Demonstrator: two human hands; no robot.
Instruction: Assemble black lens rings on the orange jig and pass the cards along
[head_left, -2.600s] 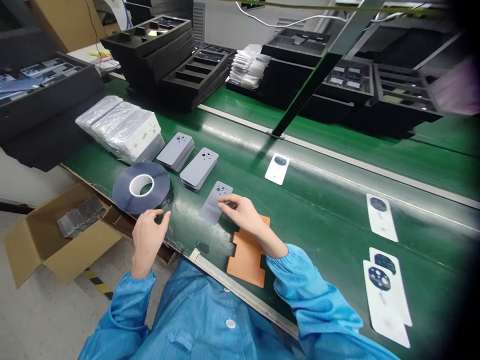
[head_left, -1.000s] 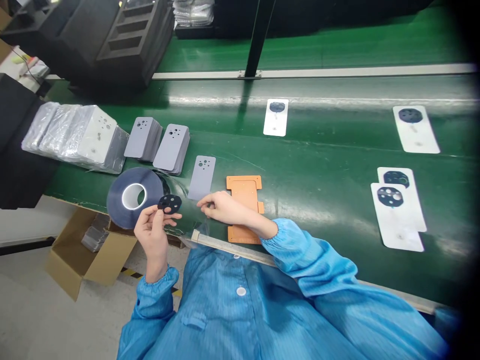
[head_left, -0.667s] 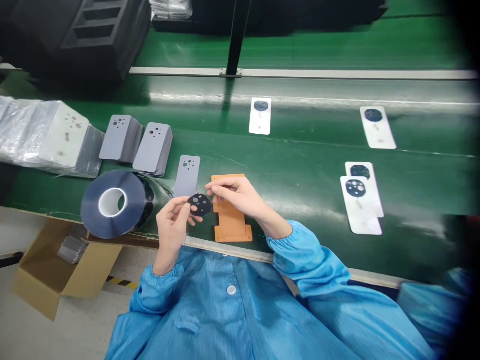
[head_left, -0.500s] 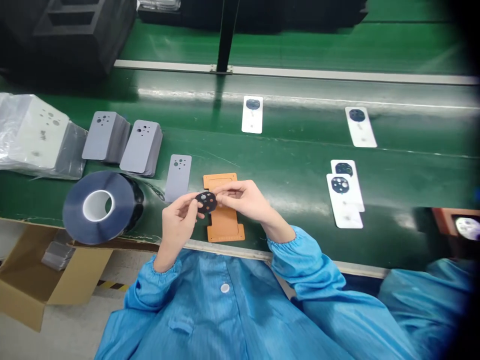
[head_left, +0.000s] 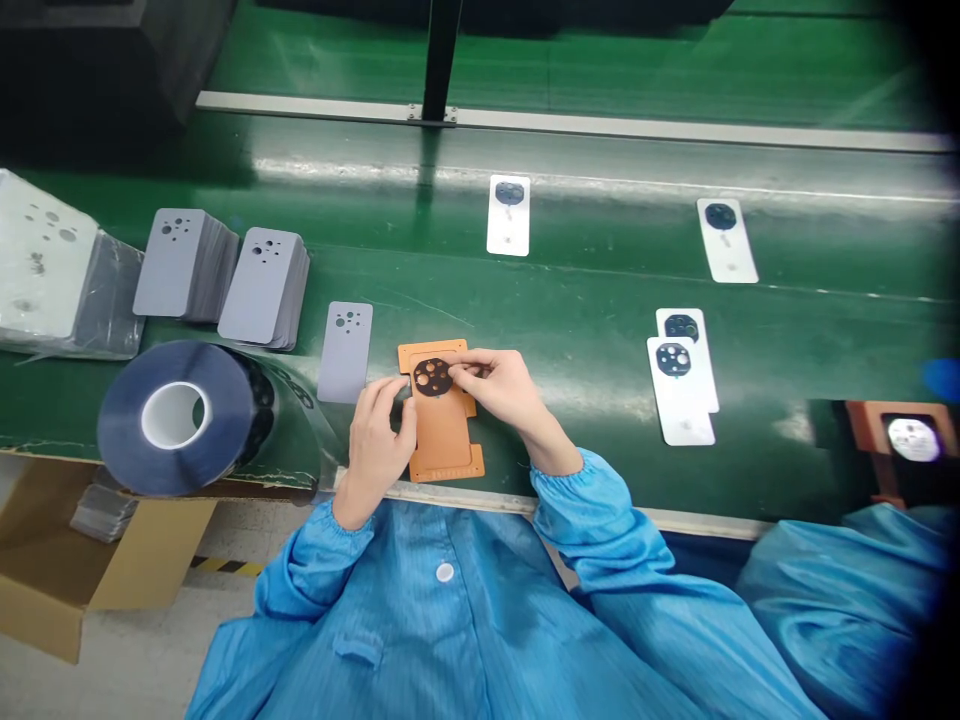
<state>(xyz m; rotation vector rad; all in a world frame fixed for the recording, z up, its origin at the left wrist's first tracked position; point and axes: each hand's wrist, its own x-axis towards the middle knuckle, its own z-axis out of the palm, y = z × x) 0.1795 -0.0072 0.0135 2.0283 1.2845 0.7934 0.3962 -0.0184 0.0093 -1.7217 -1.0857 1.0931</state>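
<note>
Now, right hand (head_left: 504,392): pinching the black disc (head_left: 433,377) by its rim, probably leaving its holes uncovered.
Left hand (head_left: 373,440): fingers narrowly parted beside the orange tray (head_left: 442,435); grip unclear.
Disc: over the tray's far end.
Tray: near the front edge of the table (head_left: 577,320), presumably for reach.

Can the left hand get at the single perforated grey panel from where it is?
Probably yes: the perforated grey panel lies flat on the green bench close beside the left hand, with nothing visible on top of it or standing between them.
</note>
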